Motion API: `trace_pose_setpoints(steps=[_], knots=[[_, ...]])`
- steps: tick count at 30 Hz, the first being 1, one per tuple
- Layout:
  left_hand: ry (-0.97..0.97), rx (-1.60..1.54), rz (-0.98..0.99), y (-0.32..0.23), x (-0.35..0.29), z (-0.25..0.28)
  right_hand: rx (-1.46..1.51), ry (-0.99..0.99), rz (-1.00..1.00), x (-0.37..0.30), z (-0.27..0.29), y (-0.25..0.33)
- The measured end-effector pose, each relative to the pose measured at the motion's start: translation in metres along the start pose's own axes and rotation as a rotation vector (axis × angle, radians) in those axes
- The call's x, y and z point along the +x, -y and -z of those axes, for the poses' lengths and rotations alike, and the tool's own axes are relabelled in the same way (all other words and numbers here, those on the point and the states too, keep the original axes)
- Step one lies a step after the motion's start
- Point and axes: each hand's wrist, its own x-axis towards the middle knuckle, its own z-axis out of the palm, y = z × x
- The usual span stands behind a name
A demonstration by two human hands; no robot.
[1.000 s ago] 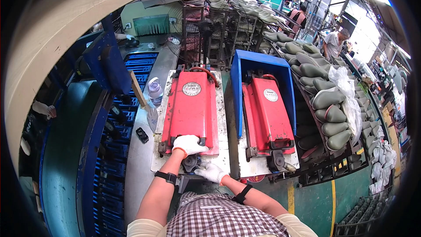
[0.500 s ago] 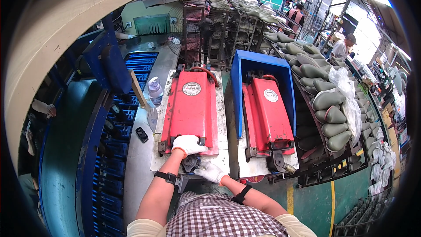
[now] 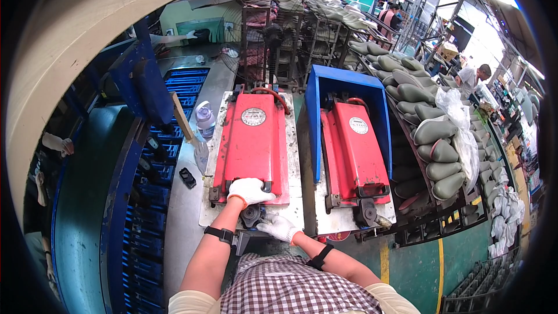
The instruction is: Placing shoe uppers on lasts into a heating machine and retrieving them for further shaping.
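Observation:
My left hand (image 3: 250, 191), in a white glove, lies over the front end of a red machine cover (image 3: 251, 151). Its fingers wrap round the dark handle (image 3: 267, 186) there. My right hand (image 3: 279, 228), also in a white glove, is at the front of the same machine, just right of a round dark fitting (image 3: 250, 214). Its fingers are curled at small dark parts below the cover; what they grip is hidden. The cover lies lowered on a worn white base plate (image 3: 295, 197).
A second red machine (image 3: 356, 151) stands to the right inside a blue hood (image 3: 343, 75). Beyond it, a rack holds many grey-green shoe lasts (image 3: 415, 94). At left are a metal table with a bottle (image 3: 204, 121), a blue roller conveyor (image 3: 157, 197) and other people's hands.
My hands and the red covers stay in place. At the back left, another person's arm now reaches out with a dark item. The people at the back right have shifted.

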Motion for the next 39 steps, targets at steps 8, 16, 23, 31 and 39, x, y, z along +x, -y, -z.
trace_pose_setpoints(steps=[8,16,23,31,39], knots=[[-0.006,0.0,0.003,-0.002,-0.001,0.0,-0.02,0.04,-0.055,-0.01,0.009,0.019],[0.005,-0.006,0.005,-0.002,-0.001,0.001,-0.003,0.045,-0.029,-0.015,0.011,0.029],[-0.005,0.0,-0.006,-0.004,0.0,0.001,0.011,0.038,-0.015,-0.016,0.013,0.028],[-0.013,0.01,-0.006,-0.001,0.0,-0.002,0.004,0.045,-0.051,-0.017,0.012,0.03],[-0.02,0.005,-0.014,-0.002,0.001,-0.002,-0.064,-0.041,0.012,-0.013,0.008,0.019]])
